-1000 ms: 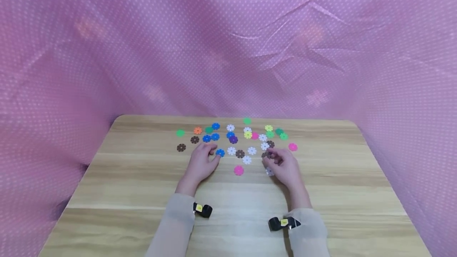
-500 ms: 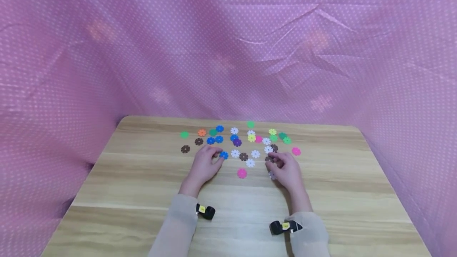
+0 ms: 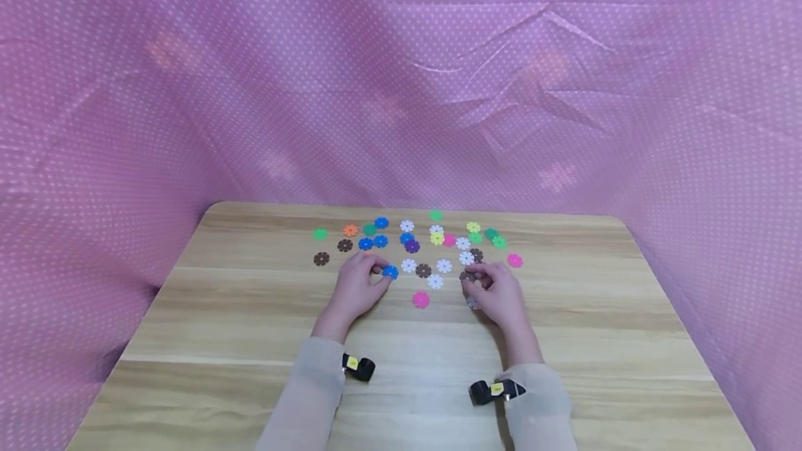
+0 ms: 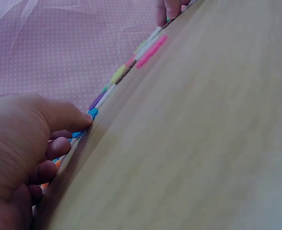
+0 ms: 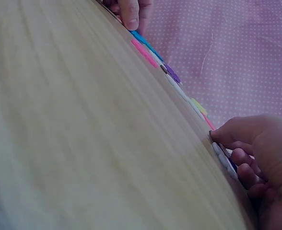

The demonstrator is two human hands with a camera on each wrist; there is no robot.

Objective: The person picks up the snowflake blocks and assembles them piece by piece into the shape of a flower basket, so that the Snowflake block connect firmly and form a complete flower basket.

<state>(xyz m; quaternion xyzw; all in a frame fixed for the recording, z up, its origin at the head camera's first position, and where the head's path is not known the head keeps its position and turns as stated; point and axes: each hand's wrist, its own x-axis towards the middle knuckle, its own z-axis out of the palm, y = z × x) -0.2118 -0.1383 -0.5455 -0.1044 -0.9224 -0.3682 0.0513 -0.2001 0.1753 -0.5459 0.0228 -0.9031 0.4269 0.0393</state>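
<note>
In the head view my left hand (image 3: pixel 358 287) rests low over the wooden table and pinches a blue notched flower-shaped disc (image 3: pixel 391 273) between thumb and forefinger. The left wrist view shows the thumb on this disc's edge, the other fingers curled behind. On the other side my right hand (image 3: pixel 498 292) pinches a brown notched disc (image 3: pixel 466 275), partly hidden by its fingers. A white disc (image 3: pixel 473 303) lies partly beneath that hand. Between the hands lie white discs (image 3: pixel 435 282), another brown disc (image 3: pixel 423 271) and a pink disc (image 3: pixel 420 299).
More flower-shaped discs lie scattered behind the hands, including an orange disc (image 3: pixel 350 230), a purple disc (image 3: pixel 411 246) and a yellow disc (image 3: pixel 436 238). A pink disc (image 3: pixel 515 261) lies at the far right. Pink dotted cloth (image 3: pixel 401 103) surrounds the wooden table (image 3: pixel 413 381).
The head view has shifted slightly. The blue disc has come slightly nearer at the left fingers, and an orange edge now shows behind that hand. The right hand has hardly moved.
</note>
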